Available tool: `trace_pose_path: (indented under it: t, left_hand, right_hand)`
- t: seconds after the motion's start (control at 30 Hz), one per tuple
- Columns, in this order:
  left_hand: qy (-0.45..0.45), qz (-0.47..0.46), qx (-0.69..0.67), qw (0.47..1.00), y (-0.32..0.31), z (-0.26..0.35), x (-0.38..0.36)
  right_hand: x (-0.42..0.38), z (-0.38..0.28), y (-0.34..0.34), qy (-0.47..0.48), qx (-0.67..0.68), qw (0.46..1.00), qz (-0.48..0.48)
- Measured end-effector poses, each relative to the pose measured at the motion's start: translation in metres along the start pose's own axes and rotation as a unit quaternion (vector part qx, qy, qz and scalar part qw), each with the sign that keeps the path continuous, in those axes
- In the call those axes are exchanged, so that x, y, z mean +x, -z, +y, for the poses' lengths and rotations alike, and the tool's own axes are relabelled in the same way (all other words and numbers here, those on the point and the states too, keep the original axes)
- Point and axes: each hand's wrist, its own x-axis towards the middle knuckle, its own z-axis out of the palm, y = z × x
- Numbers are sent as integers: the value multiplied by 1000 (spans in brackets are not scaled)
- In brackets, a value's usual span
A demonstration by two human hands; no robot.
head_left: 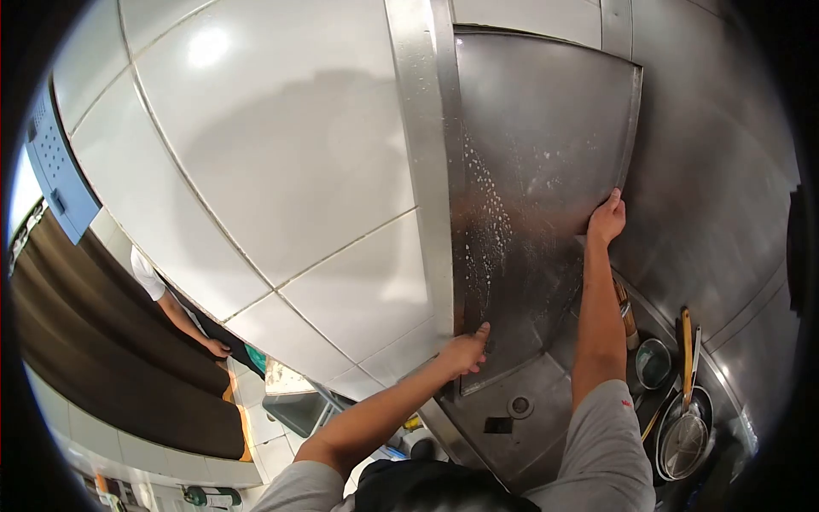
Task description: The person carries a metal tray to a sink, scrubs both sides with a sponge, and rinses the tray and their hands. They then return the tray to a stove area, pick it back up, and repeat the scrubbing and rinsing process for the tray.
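A large stainless steel sheet [546,111] stands upright over the metal sink [533,388], its face wet and streaked with suds and droplets. My right hand [606,218] is closed round its right edge, about halfway down. Low on the left, my left hand [465,354] is closed at the sheet's edge with its thumb against the front face; its other fingers are partly hidden. The sink's round drain [519,407] and a small dark rectangle beside it lie below the sheet.
Pans and a strainer [683,445] with a wooden handle [686,341] crowd the right side. White tiled wall [299,171] rises on the left. Beyond it are a brown curtain [102,333], another person's arm [183,320], a grey tub [294,410] and a blue box [60,171].
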Motion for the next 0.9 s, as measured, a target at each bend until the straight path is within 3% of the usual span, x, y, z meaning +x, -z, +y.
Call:
trace_pose_path:
  t: [0.17, 0.23, 0.33, 0.4, 0.43, 0.5, 0.6, 0.7, 0.73, 0.77, 0.9]
  left_hand:
    - [-19, 31, 15, 999, -10, -9, 5]
    - [-119, 77, 88, 986, -23, -69, 51]
    - [-97, 40, 131, 986, -18, -39, 10]
    - [-138, 27, 159, 977, -14, -60, 30]
    - [-148, 44, 150, 977, -11, -57, 22]
    - [-92, 5, 160, 983, -4, -44, 18]
    - [-146, 72, 166, 973, -8, -62, 25]
    - [-111, 64, 33, 991, -14, -45, 3]
    - [-108, 62, 33, 992, -16, -42, 0]
    - [-106, 61, 34, 992, -16, -42, -2]
    - [-108, 50, -24, 993, -16, -54, 16]
  right_hand:
    - [-18, -22, -12, -41, 48, 997, -40]
    - [-24, -20, -23, -22, 15, 997, -67]
    - [-29, -29, -23, -12, 0, 994, -106]
    - [-24, -22, -19, -1, -12, 990, -138]
    - [-24, -18, -13, 10, -30, 986, -163]
    - [-43, -18, 10, 109, -106, 985, -80]
    - [-114, -17, 92, 74, -88, 979, -169]
    - [-208, 118, 145, -182, -74, 957, -214]
    - [-225, 108, 161, -364, -24, 900, -237]
    - [-246, 91, 171, -533, 29, 809, -245]
    - [-285, 98, 150, -543, 103, 749, -366]
